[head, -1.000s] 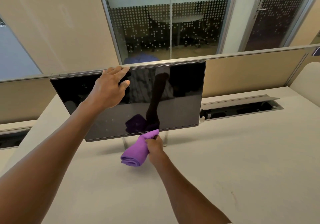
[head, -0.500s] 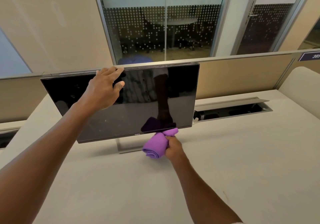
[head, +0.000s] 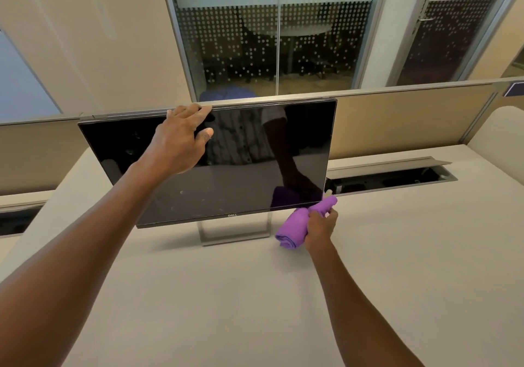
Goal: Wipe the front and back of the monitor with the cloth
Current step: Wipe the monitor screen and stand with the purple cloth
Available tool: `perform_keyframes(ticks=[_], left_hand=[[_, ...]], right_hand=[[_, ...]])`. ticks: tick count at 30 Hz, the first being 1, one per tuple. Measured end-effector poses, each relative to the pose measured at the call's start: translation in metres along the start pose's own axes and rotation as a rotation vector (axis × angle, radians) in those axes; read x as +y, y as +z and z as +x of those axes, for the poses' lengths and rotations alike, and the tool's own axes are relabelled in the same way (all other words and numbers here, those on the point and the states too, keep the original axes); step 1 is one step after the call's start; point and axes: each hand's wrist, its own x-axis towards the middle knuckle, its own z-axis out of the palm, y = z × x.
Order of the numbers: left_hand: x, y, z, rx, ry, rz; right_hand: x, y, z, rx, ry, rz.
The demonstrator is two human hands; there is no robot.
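Beige desk (head: 368, 267), low partition (head: 411, 117), dotted glass wall (head: 255, 40) behind.

Soft, even indoor light, fairly bright, with no harsh glare. The dark monitor (head: 226, 162) screen acts as a mirror, showing dim reflections. A faint shadow lies on the tabletop (head: 397, 253) under it. Focus is sharp; straight lines bow outward near the edges.

The left arm reaches forward and up, almost straight. The left hand (head: 181, 136) lies on the top edge of the monitor (head: 232, 168), the fingers (head: 192, 110) bent over the edge and the thumb pointing right across the screen. The right arm reaches forward, lower. The right hand (head: 320, 227) grips the rolled cloth (head: 295, 224) at the lower right corner of the monitor.
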Motion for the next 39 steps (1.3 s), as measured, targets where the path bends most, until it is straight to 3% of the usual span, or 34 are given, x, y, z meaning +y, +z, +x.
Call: perform_keyframes(ticks=[3, 5, 10, 16, 23, 27, 31, 36, 39], left_hand=[[0.000, 0.000, 0.002, 0.003, 0.002, 0.002], [-0.001, 0.001, 0.002, 0.001, -0.002, 0.007], [-0.002, 0.002, 0.002, -0.003, -0.008, 0.006], [-0.002, 0.004, 0.002, 0.015, -0.002, -0.009], [0.000, 0.004, 0.004, 0.025, -0.002, -0.015], [0.001, 0.003, 0.003, 0.028, 0.001, -0.007], [0.002, 0.001, 0.002, 0.019, 0.010, -0.015], [0.003, -0.001, 0.002, -0.006, -0.005, -0.014], [0.004, -0.002, 0.003, -0.011, -0.016, -0.015]], right_hand=[[0.008, 0.028, -0.024, 0.127, -0.233, -0.215], [0.013, 0.044, -0.043, 0.115, -0.386, -0.300], [0.031, 0.085, -0.088, -0.133, -0.688, -0.397], [0.064, 0.103, -0.102, -0.427, -0.720, -0.596], [0.029, 0.092, -0.093, -0.239, -0.787, -0.618], [0.009, 0.110, -0.109, -0.297, -0.925, -0.682], [0.021, 0.092, -0.102, -0.329, -0.943, -0.810], [-0.008, 0.061, -0.078, -0.175, -0.957, -0.852], [-0.058, 0.058, -0.071, -0.012, -1.037, -0.713]])
